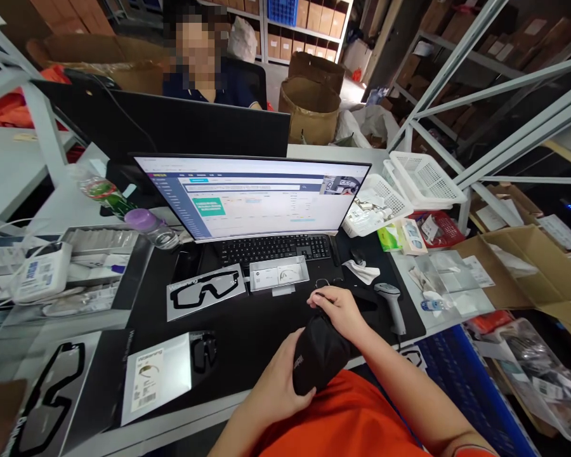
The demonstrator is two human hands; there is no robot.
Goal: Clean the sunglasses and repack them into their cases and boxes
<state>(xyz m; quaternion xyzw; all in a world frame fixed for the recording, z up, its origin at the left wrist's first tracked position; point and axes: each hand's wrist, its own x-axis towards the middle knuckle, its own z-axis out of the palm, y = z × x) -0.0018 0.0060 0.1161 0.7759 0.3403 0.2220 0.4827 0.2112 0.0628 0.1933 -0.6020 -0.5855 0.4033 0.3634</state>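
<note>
A black soft pouch [318,352] with pale lettering is held up over the black desk mat [247,343], close to my orange shirt. My left hand [273,387] grips its lower side. My right hand [335,311] pinches its top end at the opening, and the pouch's contents are hidden. Just beyond my right hand stands a grey handheld barcode scanner [391,304]. A metal tray [279,273] holding white cards lies further forward. A printed sunglasses card [204,292] lies to the left of it.
A keyboard [276,249] and a lit monitor [252,197] stand ahead, with a seated co-worker [204,63] beyond. White baskets [421,178], a cardboard box [518,273] and clear bagged items lie right. Boxed packaging [61,273] and a drink bottle [151,228] stand left.
</note>
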